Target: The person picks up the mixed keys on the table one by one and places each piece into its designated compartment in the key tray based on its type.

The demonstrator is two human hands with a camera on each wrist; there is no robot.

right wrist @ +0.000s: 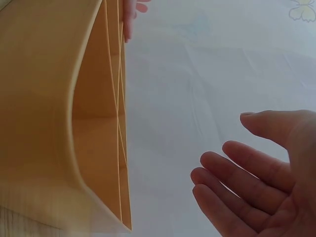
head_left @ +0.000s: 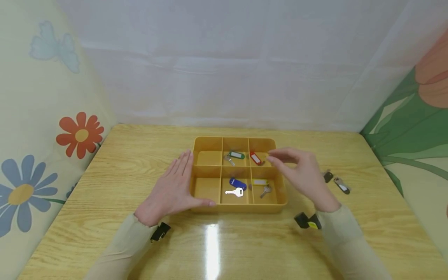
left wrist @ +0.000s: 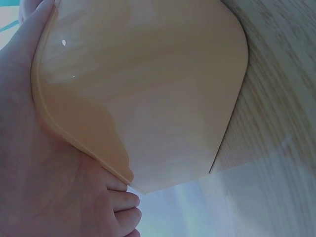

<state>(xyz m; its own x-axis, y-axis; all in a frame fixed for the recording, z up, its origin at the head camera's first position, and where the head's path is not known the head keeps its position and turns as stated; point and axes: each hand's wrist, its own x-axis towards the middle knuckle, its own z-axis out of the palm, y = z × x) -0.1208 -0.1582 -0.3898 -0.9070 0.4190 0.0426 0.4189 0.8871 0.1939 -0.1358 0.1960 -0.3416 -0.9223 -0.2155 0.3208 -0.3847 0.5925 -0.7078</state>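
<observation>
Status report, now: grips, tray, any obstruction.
Left grip against tray, left side. Right grip empty, fingers loosely curled, near tray's right edge. Four tagged keys inside. No obstruction visible between right grip and tray.

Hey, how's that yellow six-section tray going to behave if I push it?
The tray looks like thin moulded plastic, so it's probably stiff and fairly light. Being wide and low, it would likely slide on the glossy table rather than tip. The blue-tagged key seems to lie loose inside, so it might shift.
</observation>
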